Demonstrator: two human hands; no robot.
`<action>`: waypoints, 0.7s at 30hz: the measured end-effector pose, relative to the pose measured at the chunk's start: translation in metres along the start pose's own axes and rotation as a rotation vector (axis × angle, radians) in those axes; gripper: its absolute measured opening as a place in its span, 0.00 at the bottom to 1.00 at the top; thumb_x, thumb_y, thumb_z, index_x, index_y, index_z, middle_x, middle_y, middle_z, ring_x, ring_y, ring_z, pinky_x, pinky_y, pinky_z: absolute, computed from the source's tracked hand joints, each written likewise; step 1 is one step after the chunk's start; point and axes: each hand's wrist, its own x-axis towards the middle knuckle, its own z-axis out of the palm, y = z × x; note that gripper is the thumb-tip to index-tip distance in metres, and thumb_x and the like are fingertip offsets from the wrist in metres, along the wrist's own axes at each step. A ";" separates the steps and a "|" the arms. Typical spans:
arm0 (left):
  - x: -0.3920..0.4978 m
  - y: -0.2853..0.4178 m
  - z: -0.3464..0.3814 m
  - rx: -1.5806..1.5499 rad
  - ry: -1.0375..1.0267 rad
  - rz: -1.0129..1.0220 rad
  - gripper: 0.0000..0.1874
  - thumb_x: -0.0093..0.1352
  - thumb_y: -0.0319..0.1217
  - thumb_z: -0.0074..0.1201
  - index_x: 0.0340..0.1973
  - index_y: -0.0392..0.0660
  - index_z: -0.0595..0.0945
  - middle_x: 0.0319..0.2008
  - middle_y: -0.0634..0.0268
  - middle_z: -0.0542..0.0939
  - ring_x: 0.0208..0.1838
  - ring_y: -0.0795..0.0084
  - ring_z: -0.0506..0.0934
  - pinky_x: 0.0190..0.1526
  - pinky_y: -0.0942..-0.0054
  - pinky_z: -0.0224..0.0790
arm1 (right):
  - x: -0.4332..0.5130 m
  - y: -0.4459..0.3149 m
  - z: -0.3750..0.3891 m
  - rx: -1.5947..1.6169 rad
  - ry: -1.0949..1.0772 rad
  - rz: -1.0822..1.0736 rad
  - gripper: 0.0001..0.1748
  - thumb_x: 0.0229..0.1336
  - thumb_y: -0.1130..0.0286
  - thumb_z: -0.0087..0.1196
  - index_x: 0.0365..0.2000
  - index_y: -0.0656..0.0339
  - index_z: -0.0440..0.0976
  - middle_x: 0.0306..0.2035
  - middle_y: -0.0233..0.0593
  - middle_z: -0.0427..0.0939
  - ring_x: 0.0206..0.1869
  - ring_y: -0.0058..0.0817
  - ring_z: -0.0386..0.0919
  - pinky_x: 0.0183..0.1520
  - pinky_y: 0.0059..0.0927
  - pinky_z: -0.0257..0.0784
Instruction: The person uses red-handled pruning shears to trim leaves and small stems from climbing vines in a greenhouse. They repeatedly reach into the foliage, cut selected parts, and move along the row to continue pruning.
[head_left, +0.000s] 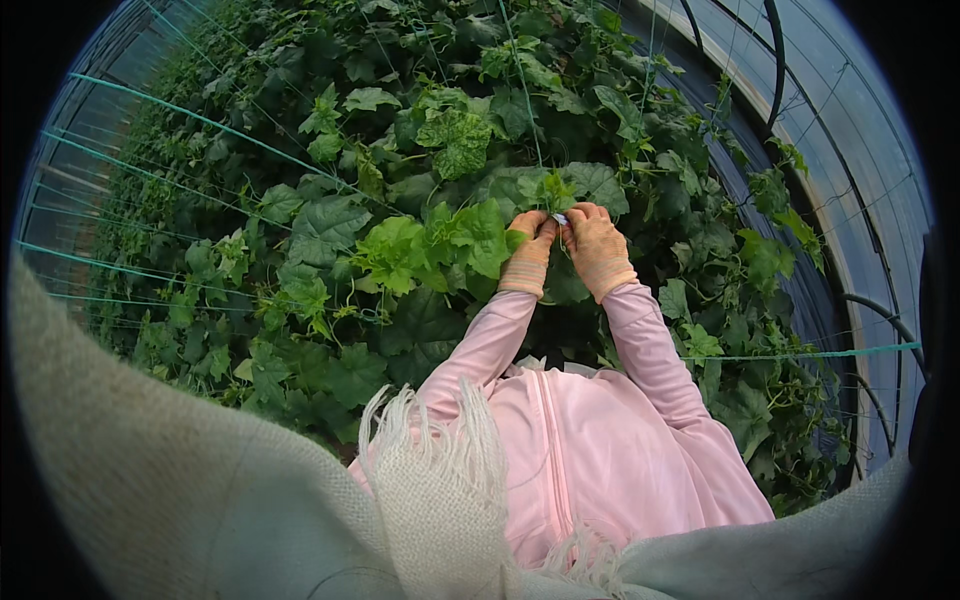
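My left hand (529, 251) and my right hand (600, 244) meet in front of me among climbing vine plants, both in thin orange gloves with striped cuffs. Between their fingertips is a small whitish piece, apparently a plant clip (560, 219), pinched from both sides. Just above it rises the light green shoot tip (555, 189) of a vine. A green twine (523, 82) comes down from above to this shoot. Bright green lobed leaves (480, 236) lie against the left side of my left hand. My fingers partly hide the clip and the stem.
Dense vine foliage (337, 232) spreads all around. Several taut green strings (217, 129) cross at the left, and another string (802, 354) runs at the right. Dark plastic sheeting (750, 210) and a translucent greenhouse wall (862, 202) with black hoses border the right side.
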 end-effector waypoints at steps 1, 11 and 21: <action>0.000 0.005 0.000 0.014 -0.017 -0.034 0.14 0.67 0.29 0.53 0.43 0.31 0.77 0.37 0.58 0.79 0.39 0.71 0.76 0.42 0.73 0.68 | -0.001 0.001 0.001 0.102 0.042 0.050 0.11 0.55 0.66 0.54 0.36 0.60 0.71 0.42 0.37 0.73 0.43 0.40 0.73 0.40 0.36 0.74; -0.022 -0.027 0.024 -0.164 0.028 -0.080 0.35 0.64 0.29 0.54 0.65 0.44 0.57 0.63 0.56 0.62 0.62 0.61 0.64 0.58 0.68 0.61 | 0.000 -0.057 -0.014 1.017 -0.051 0.217 0.11 0.56 0.74 0.54 0.41 0.62 0.75 0.33 0.36 0.78 0.36 0.20 0.75 0.41 0.21 0.71; -0.096 0.020 -0.062 -0.057 0.401 0.167 0.07 0.62 0.17 0.48 0.32 0.41 0.76 0.34 0.61 0.80 0.30 0.69 0.79 0.36 0.76 0.72 | 0.047 -0.033 0.012 1.190 -0.022 0.452 0.19 0.55 0.66 0.57 0.46 0.63 0.71 0.32 0.26 0.73 0.28 0.12 0.66 0.32 0.16 0.64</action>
